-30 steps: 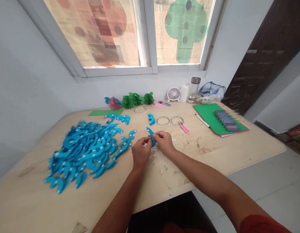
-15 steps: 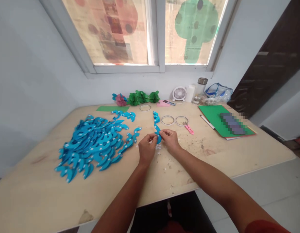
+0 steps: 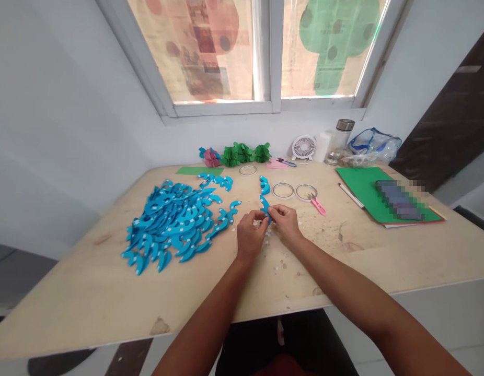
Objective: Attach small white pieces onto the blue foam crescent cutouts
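Note:
Between my two hands is a curved blue paper cutout (image 3: 264,202) with small white patches. My left hand (image 3: 251,233) pinches its near left side, and my right hand (image 3: 284,222) pinches it from the right. The fingers hide part of the piece. Just beyond lies another blue cutout (image 3: 264,185) of the same sort. To the left a large heap of blue cutouts (image 3: 179,224) spreads over the table, with a few loose ones at its right side. Small white scraps (image 3: 268,235) lie beneath my hands.
Two tape rolls (image 3: 283,190) and pink thread snips (image 3: 317,204) lie right of centre. Green sheets (image 3: 359,193) with a blurred dark object on top are at the right. Along the wall stand green paper shapes (image 3: 244,152), a small fan (image 3: 303,148) and a glass bottle (image 3: 340,142).
The camera view has shifted, so the table's contents appear further right. Both hands stay on the blue cutout, with their fingers drawn closer over its near end.

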Available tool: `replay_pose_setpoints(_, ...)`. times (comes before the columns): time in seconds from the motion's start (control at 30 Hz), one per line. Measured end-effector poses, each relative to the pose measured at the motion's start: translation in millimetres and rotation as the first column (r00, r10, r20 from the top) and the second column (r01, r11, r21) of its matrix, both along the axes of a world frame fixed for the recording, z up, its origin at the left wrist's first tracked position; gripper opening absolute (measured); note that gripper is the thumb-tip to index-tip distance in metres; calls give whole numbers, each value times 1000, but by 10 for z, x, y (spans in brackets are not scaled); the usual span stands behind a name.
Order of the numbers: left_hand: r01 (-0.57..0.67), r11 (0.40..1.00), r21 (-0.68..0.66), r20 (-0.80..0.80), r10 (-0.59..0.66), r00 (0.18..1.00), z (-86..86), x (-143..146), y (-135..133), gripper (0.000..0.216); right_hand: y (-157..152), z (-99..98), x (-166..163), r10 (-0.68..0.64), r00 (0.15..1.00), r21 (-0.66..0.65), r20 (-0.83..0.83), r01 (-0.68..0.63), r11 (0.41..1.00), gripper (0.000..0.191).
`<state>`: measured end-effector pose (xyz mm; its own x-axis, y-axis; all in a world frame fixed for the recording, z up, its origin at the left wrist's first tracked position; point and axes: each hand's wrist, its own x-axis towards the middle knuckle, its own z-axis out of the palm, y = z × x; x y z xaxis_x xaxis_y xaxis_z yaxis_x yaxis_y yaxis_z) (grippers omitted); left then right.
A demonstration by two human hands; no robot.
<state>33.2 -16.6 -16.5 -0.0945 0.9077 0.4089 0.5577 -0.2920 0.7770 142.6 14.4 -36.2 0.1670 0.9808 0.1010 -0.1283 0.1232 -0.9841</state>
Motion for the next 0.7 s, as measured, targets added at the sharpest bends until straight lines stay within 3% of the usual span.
replay_pose_setpoints(0.47,-36,999,-32,-1,36,999,41,-9,-3,13,-15,12,-33,-1,999,26,55,0,1000,21)
replay_pose_setpoints(0.7,-20,998,-53,78,24,997,81,-21,3,15,-33,27,-43,22,1000,25,14,-22,999,20)
